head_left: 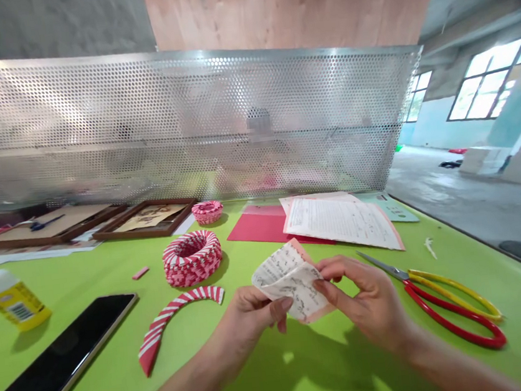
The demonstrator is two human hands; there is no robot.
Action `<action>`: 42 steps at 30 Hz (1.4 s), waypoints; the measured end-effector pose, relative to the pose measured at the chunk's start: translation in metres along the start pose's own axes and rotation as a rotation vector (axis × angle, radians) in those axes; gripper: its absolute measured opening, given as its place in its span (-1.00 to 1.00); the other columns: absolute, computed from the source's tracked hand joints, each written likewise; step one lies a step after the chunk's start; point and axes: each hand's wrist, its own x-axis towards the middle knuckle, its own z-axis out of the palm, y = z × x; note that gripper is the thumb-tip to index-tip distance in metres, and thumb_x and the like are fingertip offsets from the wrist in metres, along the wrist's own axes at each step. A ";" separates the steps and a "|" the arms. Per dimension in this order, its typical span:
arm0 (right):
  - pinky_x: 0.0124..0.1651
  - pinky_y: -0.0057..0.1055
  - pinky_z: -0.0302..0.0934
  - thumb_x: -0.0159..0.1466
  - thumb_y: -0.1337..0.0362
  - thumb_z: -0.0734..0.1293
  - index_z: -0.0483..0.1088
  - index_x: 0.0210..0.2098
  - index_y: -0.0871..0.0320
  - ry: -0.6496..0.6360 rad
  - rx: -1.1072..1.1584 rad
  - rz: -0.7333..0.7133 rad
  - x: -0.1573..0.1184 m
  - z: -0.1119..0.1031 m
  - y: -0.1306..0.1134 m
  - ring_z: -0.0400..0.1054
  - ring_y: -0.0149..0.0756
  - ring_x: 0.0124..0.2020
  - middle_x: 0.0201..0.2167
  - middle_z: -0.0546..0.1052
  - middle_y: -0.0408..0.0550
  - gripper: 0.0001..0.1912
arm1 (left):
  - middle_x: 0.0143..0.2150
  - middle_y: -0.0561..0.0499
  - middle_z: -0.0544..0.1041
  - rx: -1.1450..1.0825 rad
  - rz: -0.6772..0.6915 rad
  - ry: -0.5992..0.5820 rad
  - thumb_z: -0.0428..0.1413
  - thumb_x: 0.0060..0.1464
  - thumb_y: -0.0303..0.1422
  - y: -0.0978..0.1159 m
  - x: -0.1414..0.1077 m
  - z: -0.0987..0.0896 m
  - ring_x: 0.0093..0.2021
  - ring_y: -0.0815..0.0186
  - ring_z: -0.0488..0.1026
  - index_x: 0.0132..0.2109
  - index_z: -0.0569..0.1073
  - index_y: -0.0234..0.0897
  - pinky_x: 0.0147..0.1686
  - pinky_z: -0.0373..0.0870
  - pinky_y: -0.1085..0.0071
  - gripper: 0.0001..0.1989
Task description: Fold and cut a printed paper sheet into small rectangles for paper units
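Note:
A creased piece of printed paper (302, 288) with pinkish edges is held up over the green table, folded over on itself. My left hand (261, 308) pinches its lower left side between thumb and fingers. On its right edge, my right hand (358, 291) has a grip with thumb and forefinger. Left of my hands lies a curved red-and-white striped paper strip (179, 311). Behind that strip stands a ring of folded red-and-white paper (191, 258), with a smaller paper ring (207, 212) farther back. Scissors (406, 276) with one red and one yellow handle rest beside my right hand.
A phone (64, 368) and a glue stick (13, 299) lie at the left. Printed sheets (343, 220) overlap red paper (259, 226) behind my hands. Wooden frames (148, 218) sit at the back left, before a perforated metal screen (187, 128). A small pink scrap (141, 273) lies near the phone.

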 end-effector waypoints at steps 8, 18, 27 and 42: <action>-0.31 -0.38 0.21 0.10 0.29 0.29 0.21 -0.15 0.10 0.053 0.221 0.277 0.000 0.006 -0.005 0.28 -0.35 -0.37 -0.39 0.41 -0.11 -0.69 | -0.50 0.00 0.49 -0.227 -0.101 0.012 0.14 -0.07 -0.41 -0.009 -0.001 0.001 -0.54 0.45 0.30 -0.40 0.50 -0.37 -0.47 0.23 0.51 -0.91; -0.46 -0.41 0.11 0.15 0.18 0.23 0.35 -0.50 0.20 -0.098 0.275 0.401 -0.001 0.008 -0.005 0.23 -0.37 -0.52 -0.58 0.40 -0.12 -0.78 | -0.45 -0.03 0.51 -0.325 -0.173 0.007 0.14 -0.08 -0.43 0.000 -0.003 0.007 -0.52 0.45 0.35 -0.37 0.49 -0.39 -0.48 0.26 0.53 -0.91; -0.58 -0.54 -0.03 0.11 0.21 0.27 0.26 -0.59 0.22 -0.153 0.447 0.548 0.005 0.002 -0.001 0.10 -0.52 -0.62 -0.67 0.29 -0.23 -0.76 | -0.37 -0.08 0.51 -0.295 -0.189 0.040 0.16 -0.09 -0.43 0.004 -0.005 0.006 -0.48 0.47 0.29 -0.31 0.47 -0.40 -0.53 0.18 0.59 -0.86; -0.56 -0.51 -0.02 0.07 0.20 0.29 0.26 -0.61 0.20 -0.187 0.439 0.579 0.008 -0.006 -0.005 0.13 -0.49 -0.62 -0.67 0.33 -0.22 -0.77 | -0.48 -0.08 0.50 -0.325 -0.165 0.025 0.15 -0.10 -0.41 0.006 -0.007 0.008 -0.53 0.44 0.31 -0.44 0.49 -0.40 -0.56 0.20 0.56 -0.90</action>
